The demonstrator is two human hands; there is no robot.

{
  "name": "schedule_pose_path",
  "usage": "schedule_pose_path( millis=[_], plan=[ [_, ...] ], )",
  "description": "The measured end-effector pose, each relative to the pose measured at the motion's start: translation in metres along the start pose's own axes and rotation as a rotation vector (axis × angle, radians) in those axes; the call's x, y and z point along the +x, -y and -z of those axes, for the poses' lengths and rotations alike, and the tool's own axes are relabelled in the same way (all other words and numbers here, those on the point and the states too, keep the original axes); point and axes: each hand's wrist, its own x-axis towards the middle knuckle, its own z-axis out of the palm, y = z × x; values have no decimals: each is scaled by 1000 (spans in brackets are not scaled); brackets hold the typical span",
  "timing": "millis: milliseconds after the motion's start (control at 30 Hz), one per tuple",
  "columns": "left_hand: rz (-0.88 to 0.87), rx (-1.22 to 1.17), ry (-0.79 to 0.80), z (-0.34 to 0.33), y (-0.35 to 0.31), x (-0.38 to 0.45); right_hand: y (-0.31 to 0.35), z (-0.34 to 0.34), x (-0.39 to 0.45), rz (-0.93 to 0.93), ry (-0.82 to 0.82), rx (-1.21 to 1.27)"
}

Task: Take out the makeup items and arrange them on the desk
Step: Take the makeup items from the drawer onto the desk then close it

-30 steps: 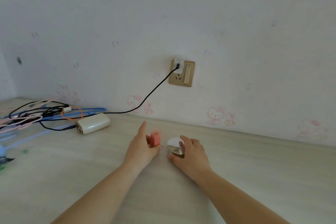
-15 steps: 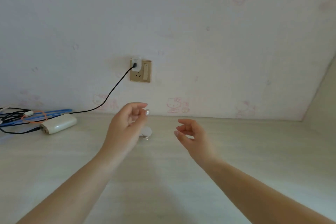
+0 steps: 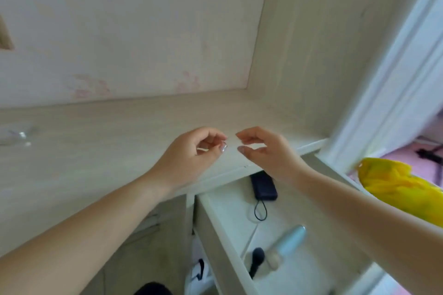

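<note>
My left hand [image 3: 191, 153] and my right hand [image 3: 266, 153] hover side by side over the right end of the pale wooden desk [image 3: 96, 151], fingers loosely curled, holding nothing. Below them an open white drawer [image 3: 215, 218] holds a dark flat case [image 3: 263, 185] with a black loop cord, a light blue tube [image 3: 291, 239], a black brush [image 3: 256, 261] and a small beige item [image 3: 273, 262]. A blurred clear item [image 3: 16, 137] lies on the desk at the far left.
A wooden side panel [image 3: 311, 55] closes the desk on the right, with a white frame [image 3: 395, 79] beyond it. A yellow bag [image 3: 395, 184] sits right of the drawer. The papered wall [image 3: 119, 31] stands behind the desk.
The view has swung right and down, so the drawer now shows and the socket and cables are gone. Both hands left the pink item and the round jar and moved right, empty.
</note>
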Motion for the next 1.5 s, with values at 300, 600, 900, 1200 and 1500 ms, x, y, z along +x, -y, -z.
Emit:
schedule_pose_path(
  millis=[300,600,900,1200,1500],
  plan=[
    [168,300,613,-143,1,13,-99,84,-77,-197,191,-436],
    [331,822,957,-183,49,7,-159,55,-94,-205,778,-857],
    [443,1084,966,-219,72,6,-192,22,-86,-48,1004,-1147],
    [501,1178,1059,-229,75,2,-211,14,-85,-40,1012,-1138],
    [496,1113,1041,-234,79,0,-201,45,-82,-168,959,-755]
  ],
)
